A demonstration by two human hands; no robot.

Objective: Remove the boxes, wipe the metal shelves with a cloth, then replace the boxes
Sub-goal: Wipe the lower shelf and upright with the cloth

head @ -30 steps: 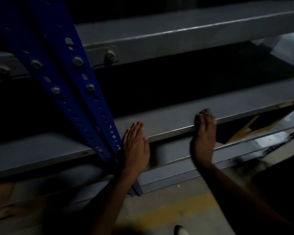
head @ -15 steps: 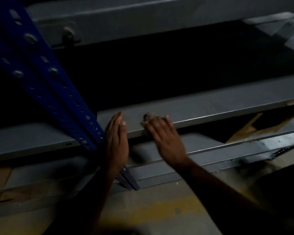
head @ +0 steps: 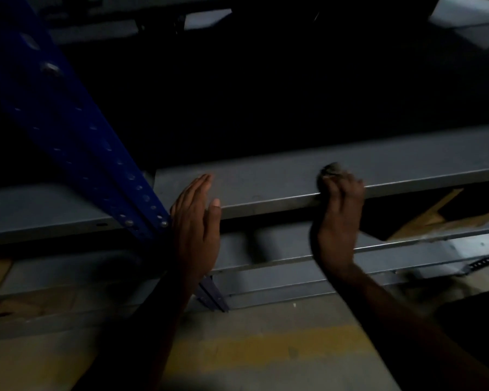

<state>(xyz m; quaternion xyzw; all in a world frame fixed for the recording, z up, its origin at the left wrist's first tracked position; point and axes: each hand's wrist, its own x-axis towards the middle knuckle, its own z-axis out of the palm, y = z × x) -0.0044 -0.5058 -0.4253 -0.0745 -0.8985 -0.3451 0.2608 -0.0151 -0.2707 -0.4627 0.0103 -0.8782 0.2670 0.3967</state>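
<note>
Under the right hand's curled fingers a bunched cloth is pinched against the metal shelf edge for wiping, while the left hand, fingers straight and together, braces beside the blue upright.

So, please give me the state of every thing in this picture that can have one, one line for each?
left hand: open, flat against the front edge of the shelf, beside the blue upright.
right hand: gripping a cloth, pressing it on the shelf edge.
cloth: bunched, mostly hidden by the fingers.
grey metal shelf: bare where visible, no box on it.
blue upright: bolted, leaning in this view.
cardboard: on the lower level, partly hidden.
</note>
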